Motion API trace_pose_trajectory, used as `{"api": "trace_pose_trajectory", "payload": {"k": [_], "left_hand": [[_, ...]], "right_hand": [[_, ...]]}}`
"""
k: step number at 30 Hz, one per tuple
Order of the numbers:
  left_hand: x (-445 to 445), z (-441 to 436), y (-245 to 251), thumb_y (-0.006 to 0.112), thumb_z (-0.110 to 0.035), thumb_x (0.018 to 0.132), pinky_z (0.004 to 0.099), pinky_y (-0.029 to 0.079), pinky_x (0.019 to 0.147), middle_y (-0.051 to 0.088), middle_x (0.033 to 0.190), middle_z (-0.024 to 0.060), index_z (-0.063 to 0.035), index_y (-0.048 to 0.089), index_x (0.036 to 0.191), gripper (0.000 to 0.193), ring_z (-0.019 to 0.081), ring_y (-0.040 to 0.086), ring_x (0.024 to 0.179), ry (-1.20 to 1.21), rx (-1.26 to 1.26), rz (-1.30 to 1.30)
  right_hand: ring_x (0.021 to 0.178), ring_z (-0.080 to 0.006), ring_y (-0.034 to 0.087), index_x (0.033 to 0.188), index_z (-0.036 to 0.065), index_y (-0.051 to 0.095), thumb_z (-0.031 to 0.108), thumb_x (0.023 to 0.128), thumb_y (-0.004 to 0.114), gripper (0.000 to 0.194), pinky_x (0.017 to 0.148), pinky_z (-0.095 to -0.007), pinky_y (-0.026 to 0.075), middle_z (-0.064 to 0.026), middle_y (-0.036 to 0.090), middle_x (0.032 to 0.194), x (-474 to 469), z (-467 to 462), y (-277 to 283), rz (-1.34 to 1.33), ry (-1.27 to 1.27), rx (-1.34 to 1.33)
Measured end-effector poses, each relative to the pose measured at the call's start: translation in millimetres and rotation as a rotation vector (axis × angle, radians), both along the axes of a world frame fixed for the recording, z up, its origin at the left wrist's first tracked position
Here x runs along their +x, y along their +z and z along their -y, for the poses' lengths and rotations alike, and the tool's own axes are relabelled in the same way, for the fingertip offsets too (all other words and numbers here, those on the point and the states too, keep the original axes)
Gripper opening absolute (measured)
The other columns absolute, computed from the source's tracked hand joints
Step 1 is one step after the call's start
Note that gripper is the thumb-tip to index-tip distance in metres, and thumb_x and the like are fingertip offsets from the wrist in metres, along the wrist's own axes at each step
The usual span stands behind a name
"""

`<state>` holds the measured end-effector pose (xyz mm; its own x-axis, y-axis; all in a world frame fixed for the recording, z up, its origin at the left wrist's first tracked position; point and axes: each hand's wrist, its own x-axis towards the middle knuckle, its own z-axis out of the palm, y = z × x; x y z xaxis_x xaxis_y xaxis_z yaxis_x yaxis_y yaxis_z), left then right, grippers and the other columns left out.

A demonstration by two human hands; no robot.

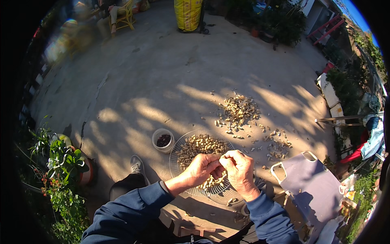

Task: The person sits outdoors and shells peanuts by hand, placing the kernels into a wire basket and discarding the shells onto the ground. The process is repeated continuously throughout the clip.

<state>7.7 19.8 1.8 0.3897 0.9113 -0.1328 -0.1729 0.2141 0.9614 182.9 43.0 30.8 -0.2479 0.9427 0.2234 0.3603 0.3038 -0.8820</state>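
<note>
My left hand (204,166) and my right hand (239,170) meet fingertip to fingertip above a round wire basket (173,163). Something small, probably a peanut, is pinched between them, mostly hidden by the fingers. Unshelled peanuts (204,145) fill much of the basket, with more of them below my hands. To the left of the basket's far side stands a round translucent tub (156,146) holding dark reddish kernels (164,140). Beyond the basket, to the right, a heap of peanut shells (239,109) lies on the concrete, and a smaller scatter of shells (278,145) is nearer.
A folding seat with purplish fabric (313,186) stands close on the right. Potted plants (65,161) line the left side. Farther off are a yellow sack (188,15), a yellow chair (128,15) with a seated person beside it, and a red ladder (329,29).
</note>
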Motion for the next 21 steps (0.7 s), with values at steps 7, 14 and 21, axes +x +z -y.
{"api": "trace_pose_trajectory", "payload": {"k": [7,14,21], "left_hand": [[3.0,2.0,2.7,0.054,-0.009,0.107,0.0273,0.059,0.076,0.072,0.093,0.0079,0.0044,0.065,0.118,0.020,0.0124,0.070,0.082,0.083,-0.097,0.006],[-0.8,0.7,3.5,0.062,-0.005,0.101,0.0268,0.058,0.075,0.074,0.094,0.0069,0.0054,0.070,0.114,0.019,0.0101,0.069,0.083,0.164,0.035,-0.155],[-3.8,1.8,7.9,0.059,-0.001,0.103,0.0271,0.059,0.076,0.074,0.097,0.0078,0.0055,0.070,0.118,0.020,0.0117,0.070,0.083,0.094,0.058,-0.282]], "right_hand": [[0.060,-0.0203,0.068,0.087,0.000,0.064,0.021,0.092,0.072,0.023,0.057,-0.0355,0.052,-0.0126,0.066,0.065,-0.7,4.1,-8.2,-0.011,-0.065,-0.073],[0.060,-0.0401,0.065,0.079,0.001,0.059,0.029,0.098,0.063,0.035,0.054,-0.0470,0.047,-0.0219,0.061,0.064,0.1,4.4,-16.6,0.200,0.001,-0.112],[0.060,-0.0413,0.064,0.076,0.002,0.057,0.026,0.098,0.062,0.033,0.054,-0.0481,0.047,-0.0213,0.060,0.063,0.7,4.7,-13.9,0.204,0.057,-0.005]]}}
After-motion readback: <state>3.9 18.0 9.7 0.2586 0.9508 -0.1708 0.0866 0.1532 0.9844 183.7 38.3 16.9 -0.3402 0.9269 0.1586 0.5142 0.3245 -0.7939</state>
